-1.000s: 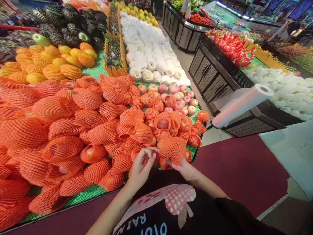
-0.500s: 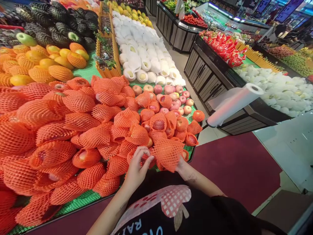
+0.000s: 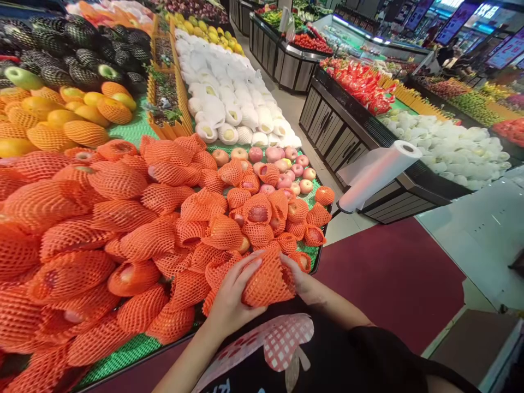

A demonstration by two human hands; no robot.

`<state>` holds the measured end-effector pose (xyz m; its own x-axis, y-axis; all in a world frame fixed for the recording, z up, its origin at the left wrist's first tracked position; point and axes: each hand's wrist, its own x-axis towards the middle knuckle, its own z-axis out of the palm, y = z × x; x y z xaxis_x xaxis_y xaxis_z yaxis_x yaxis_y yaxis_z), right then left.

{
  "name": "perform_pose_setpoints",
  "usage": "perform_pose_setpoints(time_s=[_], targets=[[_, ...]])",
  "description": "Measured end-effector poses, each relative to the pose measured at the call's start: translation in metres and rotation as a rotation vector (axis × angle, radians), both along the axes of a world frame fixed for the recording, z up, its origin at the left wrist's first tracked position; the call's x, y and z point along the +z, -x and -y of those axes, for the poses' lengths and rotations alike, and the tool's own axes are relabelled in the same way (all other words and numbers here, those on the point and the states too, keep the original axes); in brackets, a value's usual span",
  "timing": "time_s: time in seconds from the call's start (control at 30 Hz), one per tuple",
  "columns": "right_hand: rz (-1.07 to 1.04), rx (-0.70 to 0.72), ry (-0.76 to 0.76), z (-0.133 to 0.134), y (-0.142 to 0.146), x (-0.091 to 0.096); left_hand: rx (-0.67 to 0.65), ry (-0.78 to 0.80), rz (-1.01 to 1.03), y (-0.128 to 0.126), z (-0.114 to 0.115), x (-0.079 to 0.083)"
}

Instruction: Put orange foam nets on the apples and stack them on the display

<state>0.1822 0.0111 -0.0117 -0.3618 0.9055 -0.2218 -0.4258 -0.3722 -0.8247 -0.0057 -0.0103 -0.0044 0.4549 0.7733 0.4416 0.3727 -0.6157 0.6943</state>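
Between my two hands, close to my body, is an orange foam fruit net [image 3: 268,281]. My left hand [image 3: 233,300] is wrapped round its left side, thumb below and fingers on top. On the right side, my right hand [image 3: 301,281] grips the net near its open end; some of its fingers are hidden behind the mesh. Whether a fruit sits inside the net cannot be made out. Just beyond my hands lie apples in orange nets [image 3: 257,213], and bare apples [image 3: 282,166] are behind those.
Large net-wrapped fruit [image 3: 77,234] is heaped to my left. Mangoes [image 3: 61,117], dark netted melons [image 3: 85,49] and white-wrapped fruit [image 3: 233,93] lie farther back. A plastic bag roll [image 3: 379,177] sticks up at the stand's right edge, above a dark red floor mat [image 3: 393,284].
My left hand has moved right and closed on the foam net, which the right hand alone held before. The net is now lower and turned. The view has shifted slightly.
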Motion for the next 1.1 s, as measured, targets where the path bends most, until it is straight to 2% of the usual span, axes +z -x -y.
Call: perform_pose_setpoints(time_s=[0.1,0.17,0.23,0.3,0.33,0.4,0.5,0.57,0.63,0.7,0.73,0.8,0.83,0.9,0.97,1.1], targets=[[-0.114,-0.079,-0.075,-0.013,-0.013,0.003,0.128,-0.114,-0.061,0.002,-0.002,-0.001],[-0.096,-0.124,-0.163,-0.012,-0.016,-0.001,0.189,-0.158,-0.140,0.003,-0.003,-0.001],[-0.032,-0.042,-0.186,-0.003,-0.013,-0.010,0.182,-0.186,-0.215,0.002,-0.004,-0.002],[0.026,0.052,-0.141,0.007,-0.007,-0.018,0.132,-0.191,-0.241,0.000,-0.004,-0.002],[0.036,0.044,-0.108,0.010,-0.005,-0.021,0.109,-0.187,-0.232,-0.001,-0.004,-0.003],[0.041,-0.099,-0.068,0.003,-0.008,-0.022,0.087,-0.164,-0.205,-0.004,-0.003,-0.002],[0.177,-0.490,-0.129,-0.043,-0.037,-0.009,0.072,-0.116,-0.213,-0.006,-0.001,0.001],[0.399,-0.721,-0.277,-0.089,-0.071,0.003,0.072,-0.102,-0.233,-0.005,0.000,0.002],[0.758,-0.786,-0.457,-0.135,-0.110,0.009,0.087,-0.096,-0.238,-0.002,0.001,0.003],[1.222,-0.810,-0.549,-0.171,-0.147,0.007,0.100,-0.094,-0.234,0.001,0.001,0.004],[1.440,-0.735,-0.561,-0.184,-0.163,0.002,0.109,-0.097,-0.235,0.003,0.001,0.004],[1.795,-0.409,-0.561,-0.200,-0.187,-0.013,0.139,-0.115,-0.242,0.008,-0.001,0.005],[1.888,-0.220,-0.572,-0.204,-0.195,-0.022,0.161,-0.124,-0.246,0.011,-0.002,0.004],[1.934,0.024,-0.595,-0.207,-0.205,-0.041,0.220,-0.132,-0.251,0.016,-0.006,0.003],[1.921,0.094,-0.591,-0.208,-0.210,-0.058,0.280,-0.129,-0.250,0.021,-0.011,0.000],[1.980,0.126,-0.473,-0.208,-0.213,-0.084,0.355,-0.084,-0.222,0.025,-0.025,-0.002]])
